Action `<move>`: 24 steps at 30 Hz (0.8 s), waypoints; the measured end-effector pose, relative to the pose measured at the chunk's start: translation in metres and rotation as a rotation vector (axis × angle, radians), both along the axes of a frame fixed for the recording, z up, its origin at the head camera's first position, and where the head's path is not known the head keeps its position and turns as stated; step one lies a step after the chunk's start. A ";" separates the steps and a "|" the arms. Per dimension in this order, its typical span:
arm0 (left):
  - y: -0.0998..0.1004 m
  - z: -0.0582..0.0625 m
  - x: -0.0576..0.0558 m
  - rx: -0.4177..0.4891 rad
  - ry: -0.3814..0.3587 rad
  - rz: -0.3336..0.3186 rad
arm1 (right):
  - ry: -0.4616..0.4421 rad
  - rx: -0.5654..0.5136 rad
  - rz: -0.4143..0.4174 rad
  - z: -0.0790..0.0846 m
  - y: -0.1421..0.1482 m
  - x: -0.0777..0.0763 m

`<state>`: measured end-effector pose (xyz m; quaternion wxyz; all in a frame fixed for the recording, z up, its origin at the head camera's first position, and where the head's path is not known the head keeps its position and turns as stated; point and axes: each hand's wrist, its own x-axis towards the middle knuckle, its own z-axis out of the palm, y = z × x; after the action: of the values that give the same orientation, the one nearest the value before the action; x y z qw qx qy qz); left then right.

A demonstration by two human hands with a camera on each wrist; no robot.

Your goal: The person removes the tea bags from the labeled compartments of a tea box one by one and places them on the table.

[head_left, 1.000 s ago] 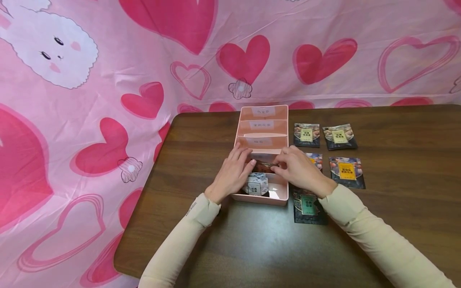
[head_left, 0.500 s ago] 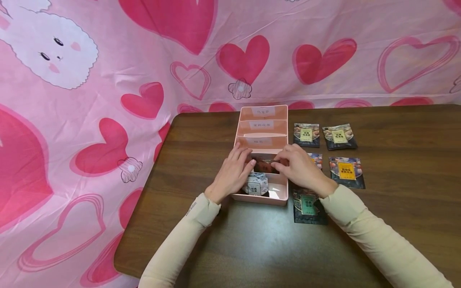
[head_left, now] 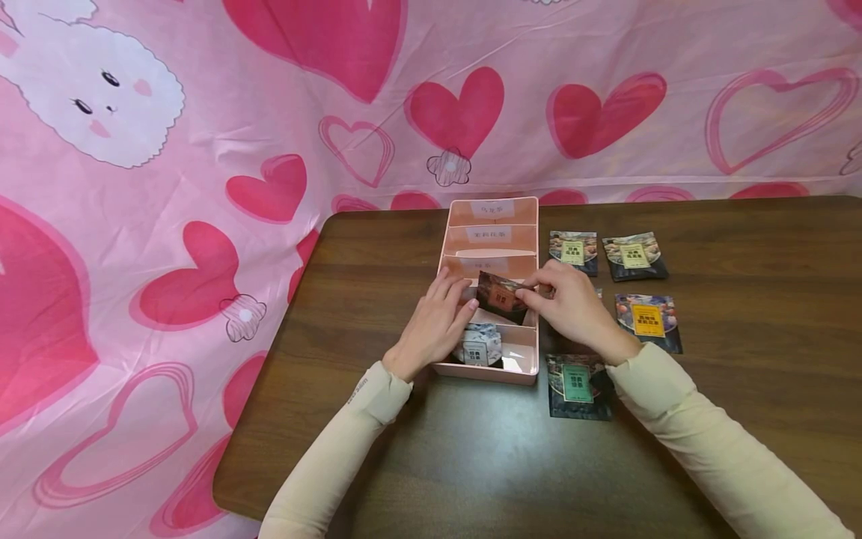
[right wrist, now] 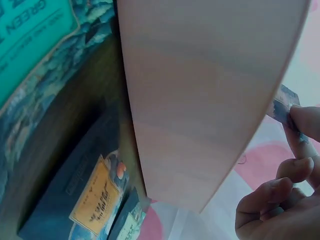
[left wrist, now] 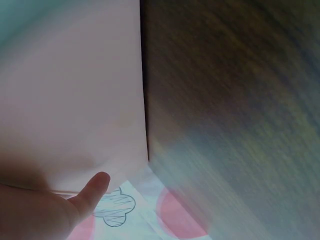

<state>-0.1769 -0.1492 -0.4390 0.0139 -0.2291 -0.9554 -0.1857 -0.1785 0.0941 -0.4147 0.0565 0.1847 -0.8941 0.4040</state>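
Dark sachet point(head_left: 500, 295) tilts over pink box point(head_left: 486, 375).
Right grip point(head_left: 567, 303) pinches it; left grip point(head_left: 431, 322) touches the box, its hold unclear.

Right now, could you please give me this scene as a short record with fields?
Container: pink box with compartments, on a brown table
Left grip: rests on the box's left rim
Right grip: pinches a dark packet, tilted, at the second compartment from the near end
Nearest compartment: white packet
Table, right of box: two pale-label packets farthest back, orange-label packet, green-label packet nearest
Partly hidden: another orange-label packet, clearer from the right wrist
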 end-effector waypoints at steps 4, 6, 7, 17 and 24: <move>0.000 0.000 0.000 -0.003 -0.001 0.001 | 0.030 -0.007 -0.006 0.003 0.002 0.000; 0.000 0.000 0.000 -0.004 -0.004 0.002 | 0.038 -0.008 -0.006 0.004 0.003 0.000; 0.000 0.000 0.000 -0.004 -0.005 0.003 | 0.039 -0.008 -0.007 0.005 0.003 0.000; 0.000 0.000 0.000 -0.007 -0.012 0.003 | 0.065 -0.011 -0.023 0.013 0.004 0.005; 0.000 0.001 0.000 -0.005 -0.005 -0.005 | 0.086 -0.007 -0.041 0.018 0.008 0.011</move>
<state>-0.1773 -0.1490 -0.4381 0.0105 -0.2312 -0.9553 -0.1838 -0.1677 0.1016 -0.3964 0.1039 0.1831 -0.8932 0.3974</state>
